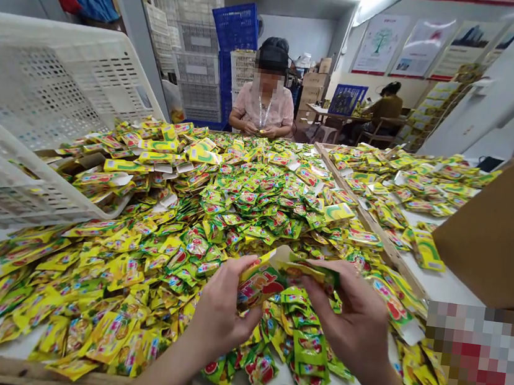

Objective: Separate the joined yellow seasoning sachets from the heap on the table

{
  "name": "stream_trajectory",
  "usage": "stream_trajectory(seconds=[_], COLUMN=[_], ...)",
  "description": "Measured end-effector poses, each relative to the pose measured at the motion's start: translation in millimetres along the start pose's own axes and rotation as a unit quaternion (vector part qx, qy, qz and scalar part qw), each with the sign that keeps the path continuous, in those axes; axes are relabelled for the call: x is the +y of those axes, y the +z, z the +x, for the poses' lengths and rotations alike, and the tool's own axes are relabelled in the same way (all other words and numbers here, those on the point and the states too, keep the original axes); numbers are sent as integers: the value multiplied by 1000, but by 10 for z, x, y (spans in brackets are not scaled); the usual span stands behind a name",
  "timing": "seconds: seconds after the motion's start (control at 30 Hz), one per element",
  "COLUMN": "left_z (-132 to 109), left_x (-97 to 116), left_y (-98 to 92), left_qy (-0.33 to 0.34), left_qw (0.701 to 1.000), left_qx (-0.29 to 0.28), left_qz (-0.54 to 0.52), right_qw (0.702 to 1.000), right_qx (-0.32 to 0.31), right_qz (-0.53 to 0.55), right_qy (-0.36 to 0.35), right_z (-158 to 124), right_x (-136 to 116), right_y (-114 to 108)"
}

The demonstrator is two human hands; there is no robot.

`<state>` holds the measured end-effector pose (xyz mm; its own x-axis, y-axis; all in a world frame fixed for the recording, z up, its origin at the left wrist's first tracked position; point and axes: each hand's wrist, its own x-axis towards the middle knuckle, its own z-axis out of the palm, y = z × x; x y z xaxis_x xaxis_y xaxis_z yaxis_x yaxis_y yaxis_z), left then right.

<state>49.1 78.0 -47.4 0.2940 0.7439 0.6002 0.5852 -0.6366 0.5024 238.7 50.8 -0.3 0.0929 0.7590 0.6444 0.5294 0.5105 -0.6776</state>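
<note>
My left hand [224,307] is closed around a small yellow and green cardboard box [260,285] with red fruit printed on its side. The box's open end, with a flap up, faces my right hand [354,320]. Between the right thumb and fingers is a small candy packet [317,275], held at the mouth of the box; part of it is hidden by the fingers. Below both hands lie several green packets [309,355] with red fruit prints. Yellow packets [112,337] spread out to the left of my left wrist.
A white plastic crate [53,177] lies tipped on the left, beside flattened and filled boxes [159,146]. A wooden divider [374,232] runs along the right, near a large brown carton [502,216]. Across the table sits a co-worker [265,103] with both hands together.
</note>
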Motion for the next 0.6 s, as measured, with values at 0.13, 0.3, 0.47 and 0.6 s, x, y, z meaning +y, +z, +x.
stream_trajectory(seconds=[0.13,0.3,0.47,0.6], left_z=[-80,-179,-172,-183], left_x=[-45,-113,-120,-79], left_y=[119,205,196,197], left_qy=[83,130,85,45], left_qw=[997,991,995,995], left_qx=[-2,-3,-34,-59], left_qz=[-2,10,-28,-68], right_qw=[985,980,988,996], right_qx=[-166,-164,49,74], right_qz=[-45,14,46,-45], right_qy=[12,110,138,38], right_z=[60,-49,-219,-268], right_x=[2,80,301,338], right_y=[-177,-57,236,274])
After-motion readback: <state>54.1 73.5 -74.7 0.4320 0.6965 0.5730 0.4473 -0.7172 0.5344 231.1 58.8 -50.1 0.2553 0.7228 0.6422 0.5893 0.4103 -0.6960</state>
